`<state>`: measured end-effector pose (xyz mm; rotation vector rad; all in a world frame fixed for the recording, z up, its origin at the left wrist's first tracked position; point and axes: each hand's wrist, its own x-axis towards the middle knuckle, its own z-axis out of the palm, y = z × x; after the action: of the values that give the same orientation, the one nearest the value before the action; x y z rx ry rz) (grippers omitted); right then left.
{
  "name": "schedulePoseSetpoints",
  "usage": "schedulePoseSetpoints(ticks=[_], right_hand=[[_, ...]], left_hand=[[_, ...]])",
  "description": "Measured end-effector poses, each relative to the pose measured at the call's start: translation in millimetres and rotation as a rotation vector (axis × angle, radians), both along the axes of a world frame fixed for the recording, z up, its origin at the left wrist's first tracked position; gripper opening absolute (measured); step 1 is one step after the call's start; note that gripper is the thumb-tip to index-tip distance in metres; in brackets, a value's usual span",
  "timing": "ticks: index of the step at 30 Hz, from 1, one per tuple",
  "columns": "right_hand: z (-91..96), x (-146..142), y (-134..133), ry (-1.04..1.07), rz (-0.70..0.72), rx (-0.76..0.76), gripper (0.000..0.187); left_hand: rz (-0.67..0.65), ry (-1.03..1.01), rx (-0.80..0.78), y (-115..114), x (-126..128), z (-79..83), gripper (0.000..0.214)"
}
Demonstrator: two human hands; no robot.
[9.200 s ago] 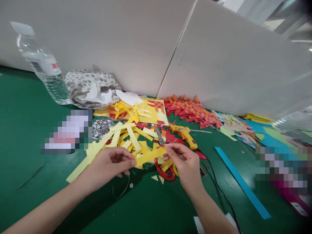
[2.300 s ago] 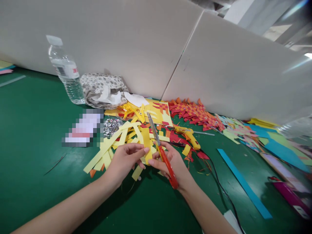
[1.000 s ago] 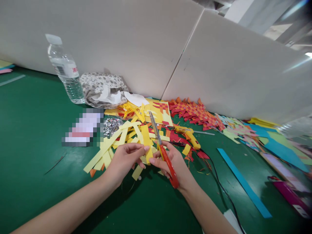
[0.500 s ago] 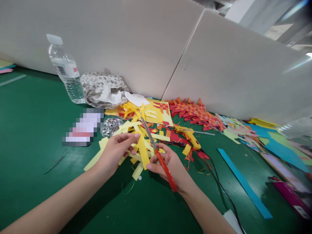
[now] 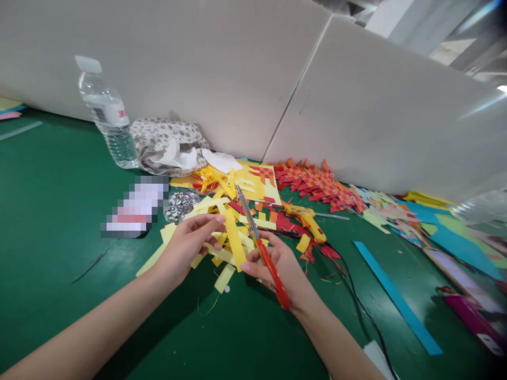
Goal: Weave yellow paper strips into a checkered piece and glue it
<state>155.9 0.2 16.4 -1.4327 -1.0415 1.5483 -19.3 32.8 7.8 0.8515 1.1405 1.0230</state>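
My left hand (image 5: 182, 247) pinches the top of a yellow paper strip (image 5: 234, 240), which hangs down toward my right hand's fingertips. My right hand (image 5: 282, 268) is wrapped round the red handles of a pair of scissors (image 5: 264, 255). Their metal blades point up and away, closed together, just right of the strip. Under both hands lies a heap of pale and deep yellow strips (image 5: 198, 221) on the green table (image 5: 51, 211).
A water bottle (image 5: 106, 116) and a patterned cloth (image 5: 168, 142) stand at the back by the white wall. Googly eyes (image 5: 180, 203), a yellow glue gun (image 5: 307, 219) with black cord, woven red-orange paper fish (image 5: 317, 182) and a blue strip (image 5: 396, 298) lie around.
Nine seconds ago both hands held a strip level and the scissors lay on the table. My right hand now holds the scissors; my left hand has shifted the strip left and up.
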Motion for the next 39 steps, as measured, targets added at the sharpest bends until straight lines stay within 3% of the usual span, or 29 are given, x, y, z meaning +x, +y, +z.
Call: schedulePoseSetpoints(ticks=[14, 21, 39], right_hand=[[-0.9, 1, 0, 0.011, -0.003, 0.006, 0.076], [-2.6, 3, 1, 0.009, -0.013, 0.046, 0.073], [-2.9, 4, 2, 0.014, -0.031, 0.069, 0.072]], left_hand=[[-0.158, 0.055, 0.018, -4, 5, -4.3, 0.027], [-0.349, 0.15, 0.002, -11, 11, -7.5, 0.027], [-0.367, 0.16, 0.025, -11, 14, -8.0, 0.02]])
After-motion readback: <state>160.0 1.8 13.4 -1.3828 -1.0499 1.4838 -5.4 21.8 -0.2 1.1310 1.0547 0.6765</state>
